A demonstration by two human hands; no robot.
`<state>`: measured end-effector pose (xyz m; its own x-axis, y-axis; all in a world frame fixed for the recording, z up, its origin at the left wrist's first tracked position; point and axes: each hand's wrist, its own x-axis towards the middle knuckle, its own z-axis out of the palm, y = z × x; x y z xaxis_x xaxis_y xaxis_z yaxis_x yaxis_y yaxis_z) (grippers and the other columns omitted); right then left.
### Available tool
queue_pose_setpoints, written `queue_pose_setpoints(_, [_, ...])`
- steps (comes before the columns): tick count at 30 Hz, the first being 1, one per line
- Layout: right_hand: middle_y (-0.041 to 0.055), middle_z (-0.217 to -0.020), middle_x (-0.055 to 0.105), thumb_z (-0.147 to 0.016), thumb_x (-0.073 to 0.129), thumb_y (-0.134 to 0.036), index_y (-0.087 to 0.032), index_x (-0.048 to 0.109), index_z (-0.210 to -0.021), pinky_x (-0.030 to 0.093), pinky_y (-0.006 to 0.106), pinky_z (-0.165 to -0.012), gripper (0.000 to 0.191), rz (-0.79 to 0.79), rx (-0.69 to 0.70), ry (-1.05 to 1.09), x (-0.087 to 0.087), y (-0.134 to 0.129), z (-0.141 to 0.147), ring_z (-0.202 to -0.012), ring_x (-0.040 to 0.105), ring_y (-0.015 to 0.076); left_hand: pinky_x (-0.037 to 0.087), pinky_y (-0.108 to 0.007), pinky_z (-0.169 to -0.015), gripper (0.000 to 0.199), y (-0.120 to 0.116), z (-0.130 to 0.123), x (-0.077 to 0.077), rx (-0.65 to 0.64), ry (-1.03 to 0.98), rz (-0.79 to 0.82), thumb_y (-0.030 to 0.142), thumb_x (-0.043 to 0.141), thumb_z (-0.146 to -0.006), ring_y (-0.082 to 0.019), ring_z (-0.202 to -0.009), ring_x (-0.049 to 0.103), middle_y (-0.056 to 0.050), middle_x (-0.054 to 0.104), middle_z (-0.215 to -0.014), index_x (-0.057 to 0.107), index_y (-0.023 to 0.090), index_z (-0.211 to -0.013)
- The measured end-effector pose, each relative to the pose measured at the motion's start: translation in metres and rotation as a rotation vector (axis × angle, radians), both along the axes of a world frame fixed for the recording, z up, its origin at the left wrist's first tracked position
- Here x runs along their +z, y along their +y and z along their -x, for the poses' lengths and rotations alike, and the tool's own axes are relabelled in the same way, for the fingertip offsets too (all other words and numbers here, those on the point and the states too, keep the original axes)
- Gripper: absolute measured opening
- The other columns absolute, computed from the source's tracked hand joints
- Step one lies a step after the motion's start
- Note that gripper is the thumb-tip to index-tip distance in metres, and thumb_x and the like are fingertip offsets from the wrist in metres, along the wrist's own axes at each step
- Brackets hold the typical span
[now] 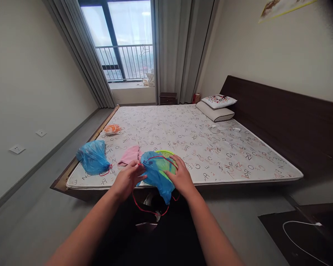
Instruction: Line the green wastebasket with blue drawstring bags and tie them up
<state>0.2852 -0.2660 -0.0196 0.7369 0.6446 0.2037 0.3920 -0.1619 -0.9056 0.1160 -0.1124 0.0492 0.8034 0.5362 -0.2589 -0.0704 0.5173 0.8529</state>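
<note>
A blue plastic bag [158, 176] with a red drawstring hangs between my hands at the near edge of the bed. With closed fingers, my left hand [130, 178] pinches the bag's left edge by the red string. My right hand [180, 175] grips the rim on the other side, thumb toward the front and fingers behind. A loop of the red string dangles below, over my dark clothing. Just behind the bag a yellow-green mesh basket [165, 152] shows, partly hidden by the bag and my right hand. A pink cloth [130, 155] lies to the left of the bag.
A full, tied blue bag [92, 158] and an orange-and-white bundle [112, 129] rest along the mattress's [211, 151] left side. Pillows [215, 111] and a white cable [215, 129] lie on the right. At lower right is a dark surface [277, 229] with another cable.
</note>
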Motion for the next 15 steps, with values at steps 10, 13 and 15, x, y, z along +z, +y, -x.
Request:
queue_pose_setpoints(10, [0.0057,-0.1,0.071,-0.079,0.052,-0.01,-0.023,0.069,-0.107,0.043,0.031,-0.08,0.036,0.256,-0.086,-0.186,0.015,0.014,-0.015,-0.092,0.062,0.021,0.047,-0.02,-0.057,0.034,-0.004,0.001,0.006,0.095,0.021,-0.176,0.046,0.072,-0.082,-0.01,-0.059,0.057,0.003,0.059,-0.074,0.057,0.021,-0.1])
queue_pose_setpoints(13, [0.007,-0.097,0.068,-0.076,0.05,-0.01,-0.022,0.068,-0.109,0.041,0.03,-0.078,0.039,0.221,-0.207,-0.204,0.023,0.007,-0.028,-0.091,0.059,0.0213,0.05,-0.026,-0.069,0.073,0.003,0.007,0.009,-0.024,0.207,-0.578,0.044,0.081,-0.071,-0.017,-0.075,0.064,-0.001,0.066,-0.089,0.053,0.025,-0.135])
queue_pose_setpoints(15, [0.0044,-0.088,0.066,-0.075,0.049,-0.012,-0.023,0.067,-0.108,0.04,0.029,-0.072,0.039,0.161,-0.283,-0.146,0.027,0.001,-0.037,-0.082,0.058,0.0193,0.049,-0.028,-0.076,0.091,0.012,0.01,0.006,-0.113,0.365,-0.903,0.031,0.083,-0.066,-0.021,-0.084,0.065,-0.002,0.068,-0.095,0.045,0.03,-0.149])
